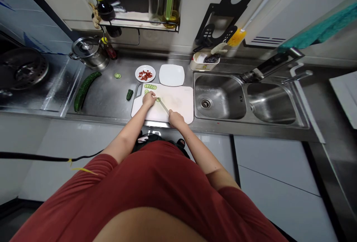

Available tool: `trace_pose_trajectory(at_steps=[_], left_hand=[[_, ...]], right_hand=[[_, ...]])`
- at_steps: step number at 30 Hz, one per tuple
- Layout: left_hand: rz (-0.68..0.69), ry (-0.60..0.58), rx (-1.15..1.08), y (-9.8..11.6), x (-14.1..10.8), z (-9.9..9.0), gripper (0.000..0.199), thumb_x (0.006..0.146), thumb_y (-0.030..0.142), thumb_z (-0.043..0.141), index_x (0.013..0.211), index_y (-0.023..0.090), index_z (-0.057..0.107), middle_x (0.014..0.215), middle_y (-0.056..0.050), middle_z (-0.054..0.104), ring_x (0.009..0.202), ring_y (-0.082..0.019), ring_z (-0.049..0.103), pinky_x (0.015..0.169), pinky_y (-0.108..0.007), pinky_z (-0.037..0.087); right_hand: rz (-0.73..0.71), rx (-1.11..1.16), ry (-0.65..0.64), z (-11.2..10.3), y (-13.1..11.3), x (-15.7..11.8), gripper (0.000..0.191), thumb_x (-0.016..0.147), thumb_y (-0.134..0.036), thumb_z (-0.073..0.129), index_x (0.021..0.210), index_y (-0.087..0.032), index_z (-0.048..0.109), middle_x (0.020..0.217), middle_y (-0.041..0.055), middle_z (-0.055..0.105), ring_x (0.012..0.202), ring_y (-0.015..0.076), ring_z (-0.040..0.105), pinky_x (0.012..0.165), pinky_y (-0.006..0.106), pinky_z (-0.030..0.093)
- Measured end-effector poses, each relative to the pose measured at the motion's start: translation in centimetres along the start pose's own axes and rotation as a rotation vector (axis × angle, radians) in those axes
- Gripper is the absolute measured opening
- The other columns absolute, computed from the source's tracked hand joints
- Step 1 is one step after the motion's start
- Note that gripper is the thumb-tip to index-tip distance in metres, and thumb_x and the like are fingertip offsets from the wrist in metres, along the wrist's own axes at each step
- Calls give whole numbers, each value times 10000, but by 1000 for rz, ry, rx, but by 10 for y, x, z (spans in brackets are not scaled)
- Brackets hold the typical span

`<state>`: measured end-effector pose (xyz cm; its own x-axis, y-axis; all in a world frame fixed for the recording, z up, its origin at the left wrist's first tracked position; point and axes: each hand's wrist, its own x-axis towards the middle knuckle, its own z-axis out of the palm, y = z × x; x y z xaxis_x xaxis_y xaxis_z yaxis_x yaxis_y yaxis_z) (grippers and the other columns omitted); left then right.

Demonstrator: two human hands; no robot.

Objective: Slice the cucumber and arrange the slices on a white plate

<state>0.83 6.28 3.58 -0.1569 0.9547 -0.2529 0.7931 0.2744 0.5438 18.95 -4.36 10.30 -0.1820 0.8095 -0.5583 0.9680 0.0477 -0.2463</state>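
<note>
In the head view, the slicing of cucumber looks partly done. A row of cucumber slices (pixel 150 86) lies at the back left corner of the cutting board (pixel 180 102), with a few more just in front of it, partly hidden by the left hand (pixel 150 99). Two or so pale green rounds (pixel 117 75) lie apart on the desk (pixel 108 99), toward its back left. What seems left uncut is a short cucumber piece (pixel 129 94) just beyond the board's left edge, and one long cucumber (pixel 86 91) lying aslant near the desk's left end, whole as far as it shows. Chopped red pieces (pixel 145 75) sit on a round plate (pixel 137 69) behind the board's back left corner, so that part appears ready.

The round at the blade (pixel 158 99) lies left of the board's middle, just beside the left hand's fingertips and at the far end of the knife (pixel 164 105). The left hand is bent with its fingers gathered; whether it pinches any cucumber cannot be told. The right hand (pixel 176 119) is wrapped round the knife's handle near the board's front edge, farther from that round than the left.
</note>
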Motion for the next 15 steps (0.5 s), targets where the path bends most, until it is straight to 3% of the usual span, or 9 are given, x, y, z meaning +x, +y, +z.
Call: trace_pose_trajectory(at_steps=[15], left_hand=[[-9, -7, -7, -2, 3, 1, 151, 760, 301, 657, 888, 251, 594, 850, -12, 623, 876, -190, 592, 792, -277, 404]], right_hand=[[7, 1, -9, -4, -1, 1, 338, 865, -121, 390, 1184, -156, 497, 1082, 169, 634, 1002, 257, 618, 783, 336, 476]])
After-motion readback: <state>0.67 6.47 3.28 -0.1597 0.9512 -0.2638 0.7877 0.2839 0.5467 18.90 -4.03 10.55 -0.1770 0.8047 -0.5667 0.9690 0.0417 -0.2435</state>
